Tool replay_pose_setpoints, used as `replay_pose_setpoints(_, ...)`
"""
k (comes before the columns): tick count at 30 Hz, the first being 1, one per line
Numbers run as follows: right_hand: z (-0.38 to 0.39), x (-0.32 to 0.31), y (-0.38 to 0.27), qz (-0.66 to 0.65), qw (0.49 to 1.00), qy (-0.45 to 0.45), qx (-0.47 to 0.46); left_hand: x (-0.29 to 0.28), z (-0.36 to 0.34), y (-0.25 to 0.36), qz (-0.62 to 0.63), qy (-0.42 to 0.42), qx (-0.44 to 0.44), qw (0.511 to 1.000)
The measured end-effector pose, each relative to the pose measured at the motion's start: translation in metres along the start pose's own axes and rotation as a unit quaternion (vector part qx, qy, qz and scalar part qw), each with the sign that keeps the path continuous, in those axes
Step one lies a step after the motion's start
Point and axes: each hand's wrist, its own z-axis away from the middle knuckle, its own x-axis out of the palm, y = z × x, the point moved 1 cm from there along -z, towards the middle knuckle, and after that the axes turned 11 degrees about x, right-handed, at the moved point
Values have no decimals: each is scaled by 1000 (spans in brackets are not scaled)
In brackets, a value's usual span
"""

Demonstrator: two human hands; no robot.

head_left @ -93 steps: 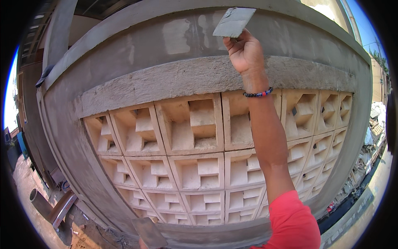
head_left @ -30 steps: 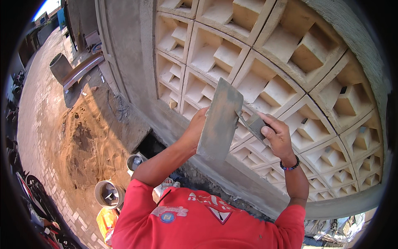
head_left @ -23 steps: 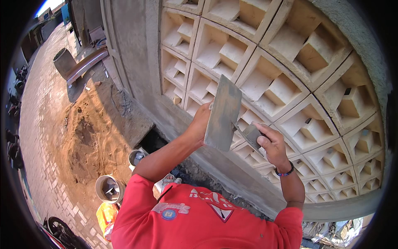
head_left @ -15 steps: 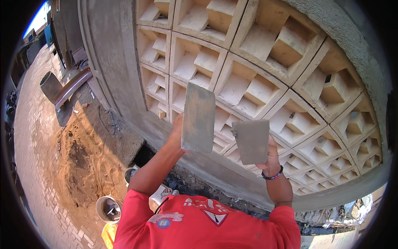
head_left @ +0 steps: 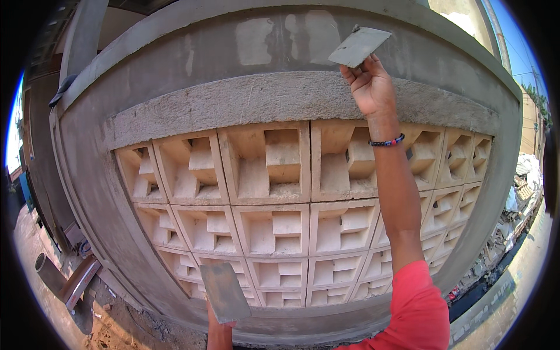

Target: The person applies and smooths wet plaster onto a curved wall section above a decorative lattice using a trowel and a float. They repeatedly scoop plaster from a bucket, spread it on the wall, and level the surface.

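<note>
My right hand (head_left: 371, 90) is raised high, closed on the grip of a grey flat trowel (head_left: 359, 45), whose plate is tilted before the smooth grey upper wall band (head_left: 259, 44); whether it touches the wall I cannot tell. Low at the centre-left, my left hand (head_left: 219, 324) holds a rectangular grey board (head_left: 224, 290) smeared with brownish patches; the board hides most of its fingers. Behind my arms is a panel of cream breeze blocks (head_left: 270, 230), framed by grey render, with a rough lintel (head_left: 245, 102) above it.
At the lower left are a sand pile (head_left: 102, 329), an upright concrete pipe (head_left: 49, 271) and a long metal channel (head_left: 83, 283). Rubble and sacks (head_left: 516, 195) lie along the right beside a dark drain (head_left: 484, 280). A column (head_left: 81, 41) rises at the upper left.
Since half a second ago my view has tilted up to the wall. My right hand has lifted the trowel to the upper band, apart from the board in my left hand.
</note>
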Motion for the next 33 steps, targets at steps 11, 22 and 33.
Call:
replay_pose_setpoints(11, -85, 13, 1, -46, 988, 127, -72, -15, 10, 16, -32, 31, 52, 998)
replay_pose_setpoints(22, -96, 92, 79, -23, 976, 201, -75, -38, 12, 25, -4, -20, 60, 998)
replay_pose_setpoints(33, -97, 19, -21, -30, 950, 263, -163, -72, 19, 30, -21, -1, 60, 998)
